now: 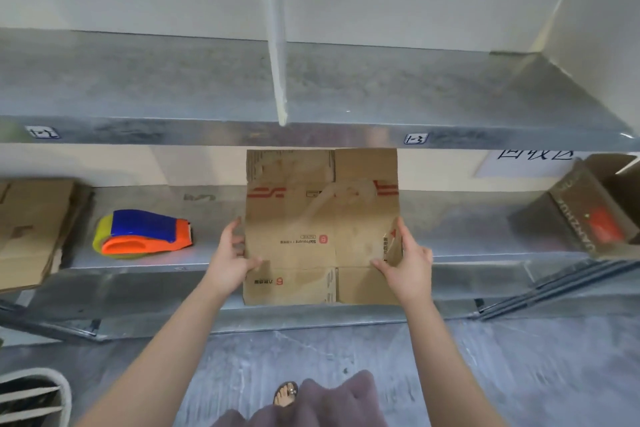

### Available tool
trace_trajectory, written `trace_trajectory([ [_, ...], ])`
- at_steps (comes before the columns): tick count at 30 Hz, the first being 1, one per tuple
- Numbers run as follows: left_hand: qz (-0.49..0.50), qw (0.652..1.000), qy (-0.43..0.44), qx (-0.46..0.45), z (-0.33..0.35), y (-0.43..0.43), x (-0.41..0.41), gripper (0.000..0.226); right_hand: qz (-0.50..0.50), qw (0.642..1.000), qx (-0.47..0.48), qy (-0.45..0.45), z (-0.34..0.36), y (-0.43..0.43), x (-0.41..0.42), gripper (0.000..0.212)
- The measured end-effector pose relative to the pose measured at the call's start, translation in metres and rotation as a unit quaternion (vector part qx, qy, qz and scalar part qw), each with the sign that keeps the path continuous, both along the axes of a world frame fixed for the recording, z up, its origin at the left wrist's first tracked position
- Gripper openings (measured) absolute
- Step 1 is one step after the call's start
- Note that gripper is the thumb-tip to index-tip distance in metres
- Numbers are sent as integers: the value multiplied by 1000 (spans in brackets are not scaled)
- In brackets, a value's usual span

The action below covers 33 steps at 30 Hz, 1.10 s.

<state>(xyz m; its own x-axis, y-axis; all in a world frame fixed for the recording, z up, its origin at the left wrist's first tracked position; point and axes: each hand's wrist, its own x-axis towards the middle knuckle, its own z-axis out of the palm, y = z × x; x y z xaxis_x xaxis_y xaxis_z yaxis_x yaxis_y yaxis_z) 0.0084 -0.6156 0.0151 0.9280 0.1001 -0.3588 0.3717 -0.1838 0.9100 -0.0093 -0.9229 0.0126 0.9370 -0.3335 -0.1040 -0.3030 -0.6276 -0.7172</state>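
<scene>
— Where's the carton?
— The flattened carton (322, 225) stands upright in front of the lower shelf (467, 232), about midway along its front edge. Its top reaches the front edge of the upper shelf (207, 80).
— Who has it?
— Both hands. The left hand (230, 256) grips its left edge, thumb on the near face, fingers curled round the edge. The right hand (407, 260) grips the right edge likewise, where a side panel bulges out a little.
— What else is on the lower shelf?
— A tape gun (143, 232) lies left of the carton, near the front edge. Flat cardboard (31, 229) sits at the left end, an open box (595, 204) at the right end.
</scene>
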Motion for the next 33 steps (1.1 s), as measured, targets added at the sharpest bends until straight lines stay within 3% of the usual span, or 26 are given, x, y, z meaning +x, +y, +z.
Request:
trace_trajectory([
  [3, 27, 999, 25, -32, 0, -9, 0, 97, 7, 1000, -14, 25, 0, -10, 15, 110],
  [8, 54, 996, 30, -63, 1, -24, 9, 79, 50, 999, -12, -6, -6, -23, 42, 97],
  [15, 138, 986, -16, -88, 7, -34, 16, 74, 42, 966, 251, 37, 7, -31, 64, 90],
  [20, 115, 988, -82, -68, 25, -37, 19, 72, 46, 940, 337, 39, 8, -30, 72, 77],
  [23, 123, 987, -97, -28, 33, -32, 27, 59, 48, 932, 359, 25, 12, -23, 77, 70],
  [26, 111, 989, -93, -10, 46, -25, 30, 59, 50, 929, 368, 13, 16, -16, 80, 75],
  [30, 77, 990, -99, -68, 52, -19, 22, 77, 48, 915, 400, 15, 17, -15, 77, 86],
  [33, 62, 988, -96, -107, 51, -21, 15, 76, 70, 906, 418, 13, 20, -13, 72, 94],
])
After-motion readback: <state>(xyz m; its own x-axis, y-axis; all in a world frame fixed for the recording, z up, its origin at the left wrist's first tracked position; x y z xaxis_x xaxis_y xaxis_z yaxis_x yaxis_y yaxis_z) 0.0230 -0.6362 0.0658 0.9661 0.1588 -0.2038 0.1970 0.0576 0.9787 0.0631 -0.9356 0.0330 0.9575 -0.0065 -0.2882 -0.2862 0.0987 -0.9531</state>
